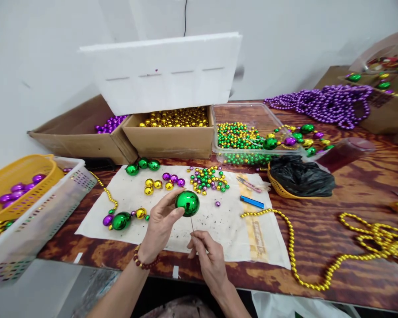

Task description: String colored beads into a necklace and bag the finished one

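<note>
My left hand (pixel 162 223), with a beaded bracelet at the wrist, holds a large shiny green ball (pixel 187 203) between thumb and fingers above the white cloth (pixel 219 234). A thin dark rod (pixel 192 224) runs from under the ball down to my right hand (pixel 205 251), whose fingers pinch its lower part. Left of my hands lies a strung group with a big green bead (pixel 121 221), a purple one and a gold one. Behind are loose gold beads (pixel 149 182), purple beads (pixel 174 178) and a pile of small mixed beads (pixel 207 179).
Cardboard boxes (pixel 167 139) of beads and a clear bin (pixel 248 152) stand at the back. Baskets (pixel 53 194) are at the left. A blue lighter (pixel 252 202), small snips (pixel 248 184), a gold bead chain (pixel 293 256) and a basket with a black bag (pixel 300 176) lie right.
</note>
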`<state>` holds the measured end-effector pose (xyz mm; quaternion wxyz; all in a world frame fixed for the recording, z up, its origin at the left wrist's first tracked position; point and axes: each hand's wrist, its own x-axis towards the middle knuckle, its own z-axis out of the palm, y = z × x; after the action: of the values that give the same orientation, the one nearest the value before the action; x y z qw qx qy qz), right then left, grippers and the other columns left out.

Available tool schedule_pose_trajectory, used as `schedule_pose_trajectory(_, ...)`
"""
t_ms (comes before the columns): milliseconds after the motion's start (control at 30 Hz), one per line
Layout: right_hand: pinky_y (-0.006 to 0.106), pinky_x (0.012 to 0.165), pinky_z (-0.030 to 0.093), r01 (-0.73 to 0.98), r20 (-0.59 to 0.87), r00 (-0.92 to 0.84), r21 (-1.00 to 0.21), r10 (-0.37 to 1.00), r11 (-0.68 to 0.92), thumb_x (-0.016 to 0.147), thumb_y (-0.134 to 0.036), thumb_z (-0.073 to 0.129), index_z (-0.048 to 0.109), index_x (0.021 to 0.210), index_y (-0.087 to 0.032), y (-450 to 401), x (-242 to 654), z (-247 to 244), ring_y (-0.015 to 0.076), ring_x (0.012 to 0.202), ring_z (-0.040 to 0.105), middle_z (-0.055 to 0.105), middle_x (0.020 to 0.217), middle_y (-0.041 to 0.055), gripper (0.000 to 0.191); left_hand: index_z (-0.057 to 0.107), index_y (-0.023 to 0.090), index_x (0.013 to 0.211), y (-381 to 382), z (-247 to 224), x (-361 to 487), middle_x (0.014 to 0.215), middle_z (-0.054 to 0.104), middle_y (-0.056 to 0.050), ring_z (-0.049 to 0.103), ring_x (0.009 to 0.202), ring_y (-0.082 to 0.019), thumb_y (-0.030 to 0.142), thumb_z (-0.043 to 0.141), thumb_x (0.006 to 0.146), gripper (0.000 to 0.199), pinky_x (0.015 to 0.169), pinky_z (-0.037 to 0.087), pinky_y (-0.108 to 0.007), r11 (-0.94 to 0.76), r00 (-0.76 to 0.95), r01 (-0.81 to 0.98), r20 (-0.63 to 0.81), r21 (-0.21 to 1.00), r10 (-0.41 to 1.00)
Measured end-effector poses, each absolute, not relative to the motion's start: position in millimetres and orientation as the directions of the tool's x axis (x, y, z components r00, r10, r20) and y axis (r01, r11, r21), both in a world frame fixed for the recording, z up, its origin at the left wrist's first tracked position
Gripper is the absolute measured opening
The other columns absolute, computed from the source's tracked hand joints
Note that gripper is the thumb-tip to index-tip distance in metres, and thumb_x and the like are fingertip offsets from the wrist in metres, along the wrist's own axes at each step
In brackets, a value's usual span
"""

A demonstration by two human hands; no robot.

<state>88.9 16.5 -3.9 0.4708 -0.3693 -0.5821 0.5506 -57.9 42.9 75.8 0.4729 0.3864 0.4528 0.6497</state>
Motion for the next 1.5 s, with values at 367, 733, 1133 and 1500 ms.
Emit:
schedule_pose_trajectory(367, 0.018, 0.049, 0.046, -0.086, 0.146, -0.309, -0.988, 0.94, 0.125, 0.1, -0.029, 0.047, 0.063, 0.097, -0.018, 16, 85, -8, 0.0083, 0.045, 0.06, 0.062, 0.069, -0.0017, 0.02, 0.073, 0.028, 0.115, 43, 78, -59, 0.12, 0.069, -0.006, 0.065, 0.101, -0.018, 0.033, 0.08, 0.077, 0.039, 0.087, 0.053, -0.025, -0.165, -0.286, -0.26, 0.087, 0.951, 0.954)
schedule_pose_trajectory(733, 0.019, 0.054, 0.049, -0.023, 0.177, -0.309, -0.984, 0.934, 0.179, 0.101, -0.029, 0.044, 0.063, 0.105, -0.017, 19, 82, -15, 0.009, 0.049, 0.06, 0.062, 0.071, -0.0011, 0.022, 0.073, 0.028, 0.116, 44, 75, -61, 0.121, 0.069, -0.006, 0.066, 0.1, -0.017, 0.032, 0.08, 0.078, 0.039, 0.086, 0.053, -0.023, -0.17, -0.271, -0.232, 0.104, 0.958, 0.957)
schedule_pose_trajectory(1133, 0.018, 0.062, 0.054, -0.059, 0.138, -0.293, -0.99, 0.946, 0.126, 0.101, -0.028, 0.049, 0.062, 0.1, -0.02, 5, 96, -31, 0.0098, 0.056, 0.069, 0.072, 0.085, 0.0013, 0.016, 0.073, 0.029, 0.117, 46, 81, -63, 0.118, 0.071, -0.005, 0.066, 0.101, -0.017, 0.035, 0.08, 0.078, 0.04, 0.085, 0.053, -0.02, -0.198, -0.283, -0.234, 0.128, 0.952, 0.95)
schedule_pose_trajectory(1500, 0.018, 0.057, 0.053, -0.079, 0.184, -0.244, -0.982, 0.952, 0.17, 0.101, -0.027, 0.048, 0.062, 0.097, -0.02, 11, 88, -20, 0.0102, 0.054, 0.067, 0.07, 0.076, -0.0001, 0.016, 0.067, 0.031, 0.126, 37, 61, -61, 0.122, 0.068, -0.005, 0.063, 0.108, -0.019, 0.031, 0.074, 0.085, 0.042, 0.093, 0.052, -0.025, -0.163, -0.209, -0.209, 0.119, 0.964, 0.971)
